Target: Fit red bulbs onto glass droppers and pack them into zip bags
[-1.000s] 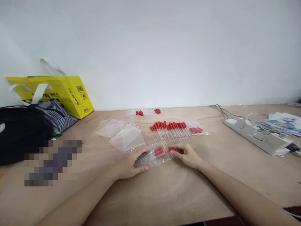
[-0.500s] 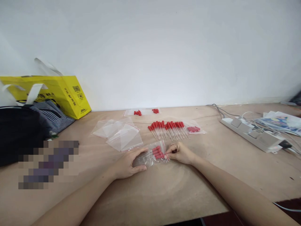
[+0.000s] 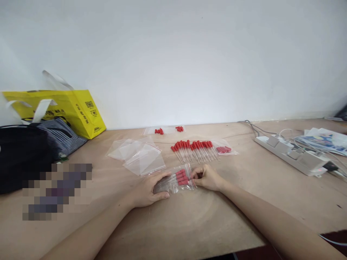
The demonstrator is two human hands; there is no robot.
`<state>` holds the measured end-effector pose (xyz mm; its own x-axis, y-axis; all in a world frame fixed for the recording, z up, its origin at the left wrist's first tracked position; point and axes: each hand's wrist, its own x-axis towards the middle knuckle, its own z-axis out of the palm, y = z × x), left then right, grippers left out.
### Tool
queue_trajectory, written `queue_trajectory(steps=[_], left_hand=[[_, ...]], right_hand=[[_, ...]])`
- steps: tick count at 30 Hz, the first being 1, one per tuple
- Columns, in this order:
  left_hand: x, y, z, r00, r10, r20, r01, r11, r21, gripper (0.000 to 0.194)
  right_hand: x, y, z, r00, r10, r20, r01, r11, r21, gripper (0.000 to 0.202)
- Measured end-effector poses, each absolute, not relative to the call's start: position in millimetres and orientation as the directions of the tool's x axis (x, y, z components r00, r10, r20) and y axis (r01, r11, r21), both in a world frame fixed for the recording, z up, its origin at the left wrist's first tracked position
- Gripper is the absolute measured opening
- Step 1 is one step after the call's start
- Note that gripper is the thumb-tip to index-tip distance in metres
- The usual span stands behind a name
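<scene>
Between my hands lies a clear zip bag (image 3: 173,186) with several red-bulbed droppers (image 3: 182,177) inside, bulbs toward its red-striped right edge. My left hand (image 3: 151,189) is closed round the bag's left end, thumb below and fingers above. At the zip edge my right hand (image 3: 206,177) pinches the bag between thumb and curled fingers. Just behind, a row of loose droppers (image 3: 192,148) lies with red bulbs away from me. Flat clear zip bags (image 3: 143,159) overlap to the left of that row. Right of it sits another bag with red-bulbed droppers (image 3: 223,149).
By the wall lies a clear bag with red bulbs (image 3: 159,131). A white power strip (image 3: 290,155) with plugs and cables is at the right, near printed papers (image 3: 325,139). A yellow bag (image 3: 89,112), a striped pouch (image 3: 58,135) and a black bag (image 3: 24,155) stand left.
My right fingers have shifted slightly at the zip edge. The bag's red bulbs have moved a little toward that edge. The whole view has tilted slightly.
</scene>
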<state>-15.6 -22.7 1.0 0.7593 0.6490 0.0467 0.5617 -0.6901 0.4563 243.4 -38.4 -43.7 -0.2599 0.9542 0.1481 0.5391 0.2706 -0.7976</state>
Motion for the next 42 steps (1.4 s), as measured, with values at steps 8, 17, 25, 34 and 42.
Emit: queue_trajectory(steps=[8,17,25,34,42], left_hand=[[-16.6,-23.1,1.7,0.76,0.648,0.043,0.557,-0.685,0.47,0.059],[-20.0,-20.5,2.3,0.774,0.632,0.022,0.548,-0.687,0.477,0.063],[-23.8,-21.2,0.1,0.783,0.621,0.027,0.536,-0.696,0.478,0.062],[-21.1,-22.1,4.2,0.781,0.624,0.025,0.533,-0.688,0.493,0.062],[-22.8,-22.5,6.0,0.776,0.631,-0.013,0.544,-0.659,0.519,0.058]], right_hand=[[250.4,-37.8,-35.8,-0.436,0.887,0.152,0.429,0.353,-0.832,0.018],[246.7,19.9,-6.7,0.138,0.971,0.194,0.807,0.003,-0.59,0.015],[238.5,83.0,6.0,0.366,0.915,0.172,0.846,-0.25,-0.472,0.033],[238.3,101.3,2.2,0.393,0.913,0.111,0.798,-0.278,-0.534,0.028],[274.8,66.2,15.9,0.441,0.871,0.214,0.585,-0.098,-0.805,0.035]])
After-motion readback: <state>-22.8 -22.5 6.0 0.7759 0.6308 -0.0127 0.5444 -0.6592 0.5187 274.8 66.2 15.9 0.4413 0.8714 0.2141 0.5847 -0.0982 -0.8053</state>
